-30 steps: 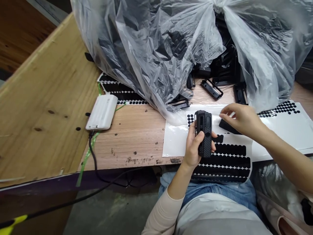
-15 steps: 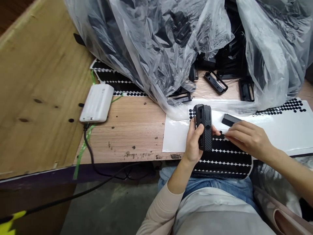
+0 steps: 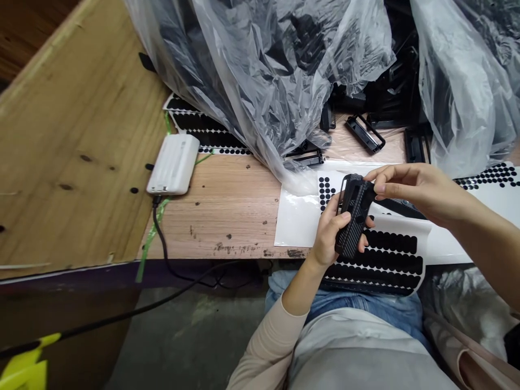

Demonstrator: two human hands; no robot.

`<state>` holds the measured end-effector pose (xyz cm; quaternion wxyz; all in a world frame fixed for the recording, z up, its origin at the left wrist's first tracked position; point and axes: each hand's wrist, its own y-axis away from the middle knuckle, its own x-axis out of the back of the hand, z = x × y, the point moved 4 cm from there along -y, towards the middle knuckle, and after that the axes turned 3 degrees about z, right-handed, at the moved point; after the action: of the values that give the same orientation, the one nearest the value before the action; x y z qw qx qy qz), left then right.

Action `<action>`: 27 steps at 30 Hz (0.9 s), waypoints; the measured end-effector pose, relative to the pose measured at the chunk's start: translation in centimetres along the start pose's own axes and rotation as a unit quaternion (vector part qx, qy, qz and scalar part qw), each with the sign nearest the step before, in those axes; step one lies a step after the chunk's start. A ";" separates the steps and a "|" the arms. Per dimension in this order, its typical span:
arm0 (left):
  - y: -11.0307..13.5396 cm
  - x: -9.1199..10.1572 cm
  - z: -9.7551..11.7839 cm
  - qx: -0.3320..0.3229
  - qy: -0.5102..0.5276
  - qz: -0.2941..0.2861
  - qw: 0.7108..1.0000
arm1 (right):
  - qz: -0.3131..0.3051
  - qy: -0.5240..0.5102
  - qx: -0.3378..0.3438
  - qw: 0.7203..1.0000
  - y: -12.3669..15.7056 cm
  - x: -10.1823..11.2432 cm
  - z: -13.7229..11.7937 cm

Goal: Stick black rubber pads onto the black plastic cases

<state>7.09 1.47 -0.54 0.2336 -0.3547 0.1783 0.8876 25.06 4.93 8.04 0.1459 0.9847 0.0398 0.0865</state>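
My left hand [image 3: 327, 233] is closed round a black plastic case [image 3: 352, 230] with a carbon-fibre pattern, held tilted above the table edge. The thumb lies across its near face. At the case's upper right corner, my right hand [image 3: 410, 187] pinches with thumb and forefinger; whatever is between those fingertips is hidden. Below the case, a sheet of black round stickers [image 3: 392, 260] hangs over the table edge onto the lap. A second black piece [image 3: 400, 208] lies under my right hand, partly covered by it.
Clear plastic bags [image 3: 260, 70] spread over the back of the table, with several black plastic frames [image 3: 364, 134] spilling out. A white power bank [image 3: 174, 164] with a black cable [image 3: 162, 244] stands by the wooden panel [image 3: 81, 146] on the left. White backing sheets [image 3: 294, 219] lie near the front edge.
My right hand has moved from beside the sticker sheet up to the top corner of the case. The case has tilted and shifted slightly right in my left hand. The view has shifted a little.
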 end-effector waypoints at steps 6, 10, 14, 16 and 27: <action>0.0 0.2 -0.1 0.002 0.012 -0.011 1.000 | -0.012 -0.005 -0.006 1.000 0.4 -0.5 0.0; 0.0 0.3 -0.1 0.000 0.010 -0.014 1.000 | -0.009 0.003 0.003 1.000 0.3 -0.6 -0.3; 0.0 0.3 -0.2 -0.004 0.015 -0.020 1.000 | -0.008 0.012 -0.002 1.000 0.2 -0.7 -0.3; 0.0 0.3 -0.2 -0.005 0.019 -0.024 1.000 | -0.008 0.013 -0.004 1.000 0.2 -0.7 -0.2; 0.0 0.4 -0.2 0.004 0.012 -0.013 1.000 | -0.002 0.019 -0.002 1.000 0.1 -0.7 -0.4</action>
<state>6.97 1.46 -0.95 0.2441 -0.3666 0.1806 0.8794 24.28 4.81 8.31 0.1468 0.9826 0.0443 0.1046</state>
